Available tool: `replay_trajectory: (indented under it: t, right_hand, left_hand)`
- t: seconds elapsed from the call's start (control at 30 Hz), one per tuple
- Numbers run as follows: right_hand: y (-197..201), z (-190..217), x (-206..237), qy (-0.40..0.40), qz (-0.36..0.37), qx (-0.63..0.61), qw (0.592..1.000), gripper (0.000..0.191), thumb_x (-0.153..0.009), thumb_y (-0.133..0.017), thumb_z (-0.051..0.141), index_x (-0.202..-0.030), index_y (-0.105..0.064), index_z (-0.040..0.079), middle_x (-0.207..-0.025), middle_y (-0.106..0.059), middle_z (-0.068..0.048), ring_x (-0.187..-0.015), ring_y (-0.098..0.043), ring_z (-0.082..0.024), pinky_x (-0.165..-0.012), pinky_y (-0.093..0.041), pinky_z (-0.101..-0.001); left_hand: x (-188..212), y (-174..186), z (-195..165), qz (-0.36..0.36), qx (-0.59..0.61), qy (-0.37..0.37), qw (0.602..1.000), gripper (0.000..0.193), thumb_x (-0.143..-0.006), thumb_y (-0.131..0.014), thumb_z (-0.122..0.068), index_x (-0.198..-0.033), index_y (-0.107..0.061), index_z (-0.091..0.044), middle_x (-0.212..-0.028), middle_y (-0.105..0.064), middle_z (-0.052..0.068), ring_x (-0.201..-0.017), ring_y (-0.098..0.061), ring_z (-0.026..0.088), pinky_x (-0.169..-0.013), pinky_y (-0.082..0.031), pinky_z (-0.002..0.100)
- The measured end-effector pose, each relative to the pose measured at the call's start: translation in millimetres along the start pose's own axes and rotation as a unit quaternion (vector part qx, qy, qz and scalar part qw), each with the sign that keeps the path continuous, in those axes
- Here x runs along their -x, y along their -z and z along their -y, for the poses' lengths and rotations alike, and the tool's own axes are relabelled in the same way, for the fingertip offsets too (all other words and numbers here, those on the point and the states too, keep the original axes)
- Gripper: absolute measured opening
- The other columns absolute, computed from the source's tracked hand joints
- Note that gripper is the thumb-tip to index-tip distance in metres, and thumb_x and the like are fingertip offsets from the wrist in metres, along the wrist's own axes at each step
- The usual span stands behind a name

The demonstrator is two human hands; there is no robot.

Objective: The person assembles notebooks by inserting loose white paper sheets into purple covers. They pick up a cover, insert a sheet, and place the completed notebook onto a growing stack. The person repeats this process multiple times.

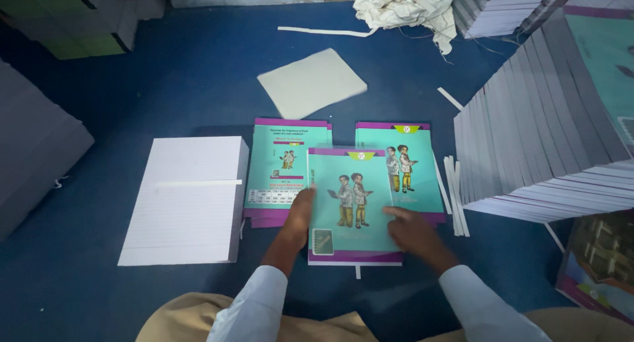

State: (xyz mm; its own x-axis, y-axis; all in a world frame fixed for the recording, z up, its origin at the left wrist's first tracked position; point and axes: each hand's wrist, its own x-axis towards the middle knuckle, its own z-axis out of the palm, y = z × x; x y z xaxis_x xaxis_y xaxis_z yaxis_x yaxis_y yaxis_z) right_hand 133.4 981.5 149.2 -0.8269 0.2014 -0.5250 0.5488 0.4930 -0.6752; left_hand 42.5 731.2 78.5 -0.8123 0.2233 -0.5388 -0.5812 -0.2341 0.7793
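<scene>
I'm looking down at a teal notebook cover [353, 206] lying flat, long axis running away from me, its purple top band at the far end. My left hand [298, 213] lies along its left edge, fingers pressed together and flat. My right hand [413, 231] rests on its lower right, fingers loosely spread on the surface. The cover shows two cartoon children and has a purple strip at the bottom. It overlaps two piles of like covers [284, 167] on blue carpet [165, 84]. A ruled paper stack [185, 200] sits left, and slanted book stacks [541, 144] right.
</scene>
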Motion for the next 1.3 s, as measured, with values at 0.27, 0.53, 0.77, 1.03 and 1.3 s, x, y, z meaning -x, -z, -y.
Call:
replay_trajectory:
  t: [0.27,0.53,0.77,1.03,1.3]
  right_hand:
    - [2.1,-9.2,-1.0,0.022,0.014,-0.022,0.999,0.051,-0.091,-0.056,0.02,-0.142,-0.061,0.014,-0.065,-0.059,-0.005,-0.054,-0.054,-0.015,-0.055,-0.047,-0.0311]
    - [0.5,-8.6,-0.6,0.03,0.027,-0.038,0.998,0.055,-0.09,-0.058,0.02,-0.145,-0.058,0.013,-0.067,-0.061,-0.005,-0.056,-0.056,-0.015,-0.056,-0.048,-0.0309]
    - [-3.9,-11.5,-0.9,0.007,0.013,0.037,0.999,0.055,-0.091,-0.058,0.021,-0.145,-0.058,0.018,-0.074,-0.069,-0.009,-0.06,-0.06,-0.017,-0.06,-0.052,-0.0335]
    - [-10.4,-31.6,-7.1,0.129,-0.056,0.193,0.971,0.06,-0.082,-0.069,0.023,-0.142,-0.062,0.025,-0.102,-0.073,-0.017,-0.089,-0.071,-0.027,-0.085,-0.057,-0.0404]
    - [14.6,-11.3,7.0,0.06,-0.043,0.051,0.996,0.076,-0.073,-0.078,0.041,-0.141,-0.058,0.011,-0.123,-0.071,-0.019,-0.113,-0.071,-0.03,-0.098,-0.055,-0.0415]
  left_hand:
    - [-21.7,3.2,28.7,-0.003,-0.006,-0.048,0.999,0.069,-0.102,-0.038,-0.057,-0.145,-0.05,-0.005,-0.14,-0.059,0.016,-0.127,-0.056,0.028,-0.109,-0.043,0.041]
    - [-19.5,0.9,30.8,0.005,-0.048,-0.117,0.992,0.069,-0.103,-0.039,-0.054,-0.142,-0.054,0.0,-0.137,-0.062,0.021,-0.124,-0.058,0.03,-0.107,-0.046,0.042]
    - [6.2,-9.0,4.3,-0.031,-0.071,-0.027,0.997,0.066,-0.1,-0.051,-0.048,-0.148,-0.045,-0.003,-0.136,-0.06,0.019,-0.124,-0.059,0.032,-0.107,-0.046,0.045]
    - [23.4,-13.2,-5.8,0.012,-0.037,-0.102,0.994,0.05,-0.092,-0.068,-0.017,-0.137,-0.052,0.0,-0.123,-0.067,0.018,-0.106,-0.067,0.026,-0.088,-0.057,0.039]
    - [31.1,-23.2,-8.3,0.018,0.052,-0.116,0.992,0.042,-0.093,-0.068,-0.01,-0.132,-0.056,0.0,-0.113,-0.068,0.014,-0.097,-0.066,0.023,-0.081,-0.057,0.04]
